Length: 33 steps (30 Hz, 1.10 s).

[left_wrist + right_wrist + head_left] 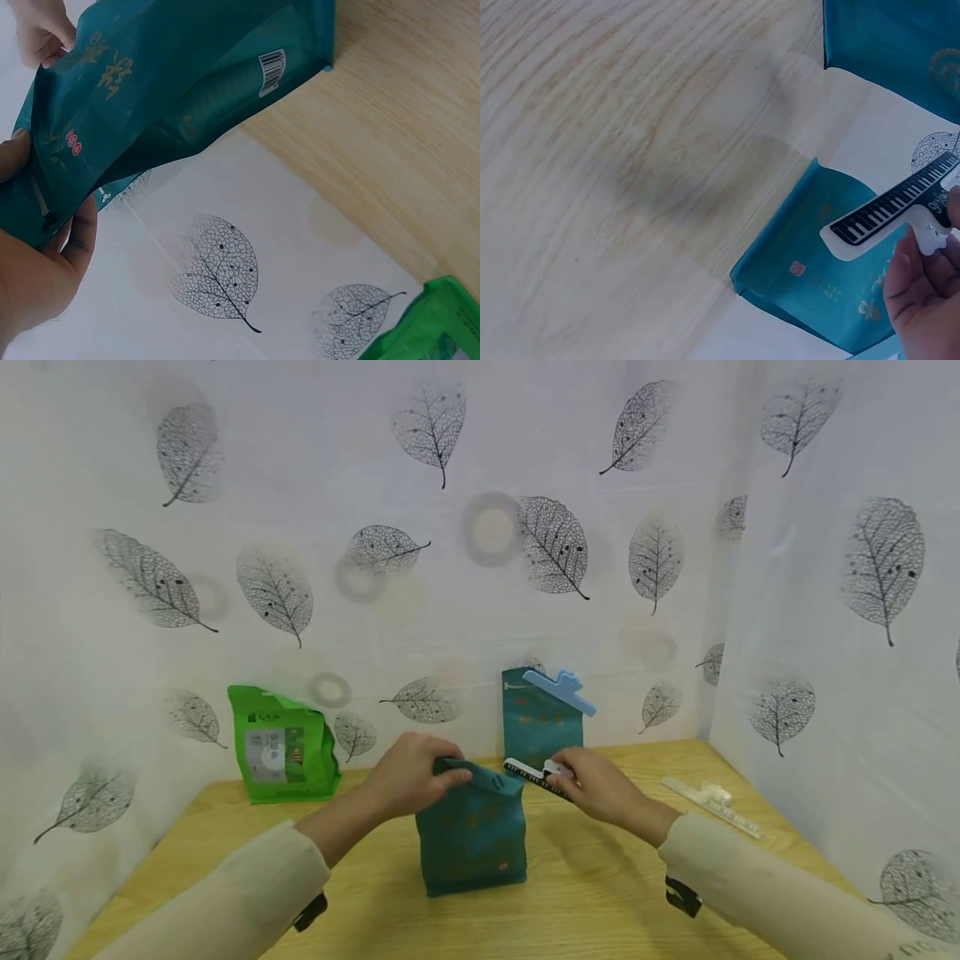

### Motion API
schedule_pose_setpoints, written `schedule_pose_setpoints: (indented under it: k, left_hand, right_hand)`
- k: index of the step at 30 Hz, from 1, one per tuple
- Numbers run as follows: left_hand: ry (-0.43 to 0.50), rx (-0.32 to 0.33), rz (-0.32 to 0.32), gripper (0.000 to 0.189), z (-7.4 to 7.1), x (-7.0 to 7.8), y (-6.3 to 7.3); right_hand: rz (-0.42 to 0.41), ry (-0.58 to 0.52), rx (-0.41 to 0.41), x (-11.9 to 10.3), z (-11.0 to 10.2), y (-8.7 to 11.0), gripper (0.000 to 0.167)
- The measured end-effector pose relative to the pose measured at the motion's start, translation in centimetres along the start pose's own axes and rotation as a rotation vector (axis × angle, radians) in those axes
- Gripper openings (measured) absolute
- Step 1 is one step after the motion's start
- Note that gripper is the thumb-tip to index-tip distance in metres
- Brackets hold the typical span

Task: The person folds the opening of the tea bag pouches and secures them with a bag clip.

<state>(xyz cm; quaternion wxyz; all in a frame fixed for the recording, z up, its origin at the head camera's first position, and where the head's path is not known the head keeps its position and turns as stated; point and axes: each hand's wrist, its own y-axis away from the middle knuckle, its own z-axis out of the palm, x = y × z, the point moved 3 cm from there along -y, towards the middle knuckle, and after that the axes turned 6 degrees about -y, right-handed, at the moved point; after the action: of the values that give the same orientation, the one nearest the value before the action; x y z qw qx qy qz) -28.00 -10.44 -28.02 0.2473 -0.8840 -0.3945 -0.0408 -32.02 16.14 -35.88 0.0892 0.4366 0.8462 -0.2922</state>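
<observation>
My left hand [408, 781] grips the top edge of a teal pouch [472, 839] standing upright on the table. Along the pouch's top runs a paler band that looks folded over. In the left wrist view, the thumb lies on one face of the pouch [150, 97] and the fingers curl behind it. My right hand [600, 789] pinches the handle of a long bag clip [885, 210], white with a black piano-key pattern. The clip sits just right of the pouch's top corner; whether they touch I cannot tell.
Behind, a second teal pouch [540, 727] stands against the leaf-print curtain, with a light blue clip [558, 691] slanted across its top. A green pouch [288, 747] is at the back left. On the right of the wooden table [600, 893] lies a whitish clip [712, 806].
</observation>
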Motion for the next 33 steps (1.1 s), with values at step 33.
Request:
schedule_pose_setpoints:
  k: [33]
  left_hand:
    - [0.020, -0.049, -0.046, 0.012, -0.1, 0.0, -0.1]
  right_hand:
    - [-0.376, -0.214, 0.228, -3.6, -1.8, -0.3, 0.014]
